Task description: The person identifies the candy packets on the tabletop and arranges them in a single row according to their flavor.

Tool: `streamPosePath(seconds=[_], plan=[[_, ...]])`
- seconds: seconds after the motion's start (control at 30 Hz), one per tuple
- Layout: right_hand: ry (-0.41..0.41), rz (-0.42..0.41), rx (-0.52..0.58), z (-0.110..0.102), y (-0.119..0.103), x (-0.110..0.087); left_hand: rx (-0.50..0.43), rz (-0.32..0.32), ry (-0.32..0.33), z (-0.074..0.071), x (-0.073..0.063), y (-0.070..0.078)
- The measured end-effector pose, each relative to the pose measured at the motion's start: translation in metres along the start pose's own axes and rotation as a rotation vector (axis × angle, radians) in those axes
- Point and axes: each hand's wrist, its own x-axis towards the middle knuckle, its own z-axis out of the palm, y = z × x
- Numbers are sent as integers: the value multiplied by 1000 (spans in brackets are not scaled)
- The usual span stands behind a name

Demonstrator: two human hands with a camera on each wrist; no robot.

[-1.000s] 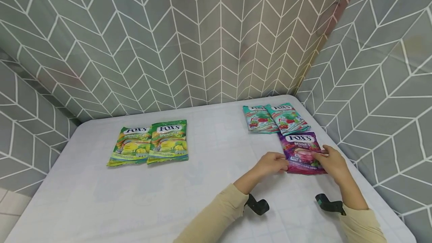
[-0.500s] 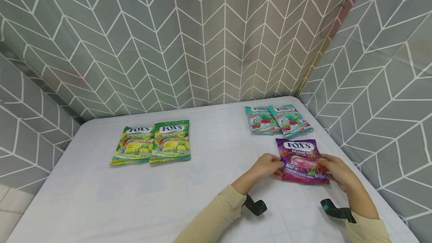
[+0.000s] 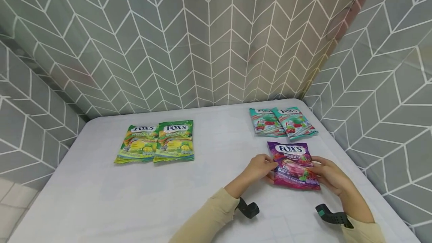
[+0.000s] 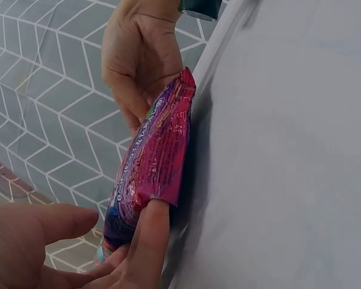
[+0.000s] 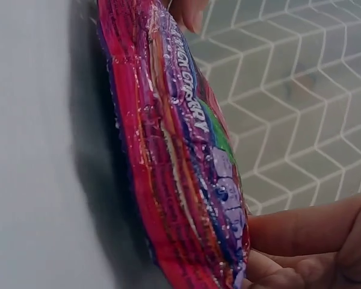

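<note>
A purple Fox's Berries candy bag is between my two hands in the head view, face up. My left hand holds its left side, with fingers reaching under the bag in the left wrist view. On the opposite side, my right hand grips the right edge, thumb on top. A dark gap shows beneath the bag in the right wrist view, so it seems at least partly off the cloth. Behind it lie two teal Fox's mint candy bags, the left one partly under the right one.
Two green-yellow Fox's Spring Tea candy bags, one slightly overlapped by the other, lie at the left on the white-covered table. Grey patterned curtains enclose the table's back and sides.
Both hands have drawn the purple candy bag toward the near side and a little left, away from the teal bags it touched. The view has shifted slightly.
</note>
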Motion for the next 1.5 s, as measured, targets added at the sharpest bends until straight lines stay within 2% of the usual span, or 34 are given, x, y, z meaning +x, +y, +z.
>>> streamPosePath(seconds=[0.17,0.3,0.5,0.67,0.77,0.9,1.03,1.17,1.5], plan=[[-33,-12,36,15,-9,6,20,19,17,-15,-3,-8],[-77,-43,71,31,-21,11,38,64,24,-37,-10,-17],[-167,-97,128,63,-47,21,24,88,61,-79,-35,-24],[-228,-104,154,89,-66,33,89,95,123,-111,-54,-27],[-270,-133,170,102,-77,40,104,114,163,-128,-65,-25],[-294,-185,172,114,-90,47,80,135,195,-147,-78,-16],[-282,-206,176,125,-103,51,70,132,232,-161,-90,-6],[-255,-215,170,134,-115,53,65,141,267,-171,-95,-1],[-203,-206,181,148,-129,58,70,179,324,-182,-98,3]])
